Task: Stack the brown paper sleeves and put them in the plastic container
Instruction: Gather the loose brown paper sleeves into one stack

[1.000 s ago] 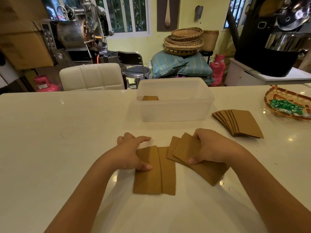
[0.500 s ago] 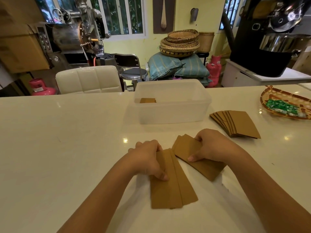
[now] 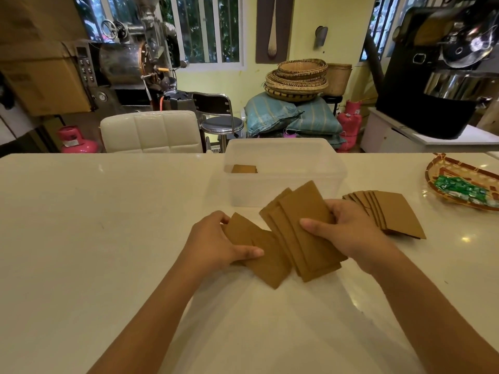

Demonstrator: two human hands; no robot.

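Note:
My left hand (image 3: pixel 218 242) grips a couple of flat brown paper sleeves (image 3: pixel 266 256), thumb on top, tilted just above the white table. My right hand (image 3: pixel 348 232) holds a small fanned bunch of brown sleeves (image 3: pixel 299 211) lifted off the table, right beside the left-hand ones and overlapping them. A further fanned row of sleeves (image 3: pixel 391 211) lies on the table to the right. The clear plastic container (image 3: pixel 286 184) stands just behind my hands, with a few sleeves (image 3: pixel 244 169) lying in its left end.
A woven tray with green wrapped items (image 3: pixel 464 184) sits at the table's right edge. Behind the table stand a white padded chair (image 3: pixel 151 132), a stool, sacks with stacked baskets, and machines.
Both hands have lifted their sleeves off the table. The left-hand sleeves moved right and turned; the right-hand bunch rose and tilted toward the container, now meeting the left-hand ones.

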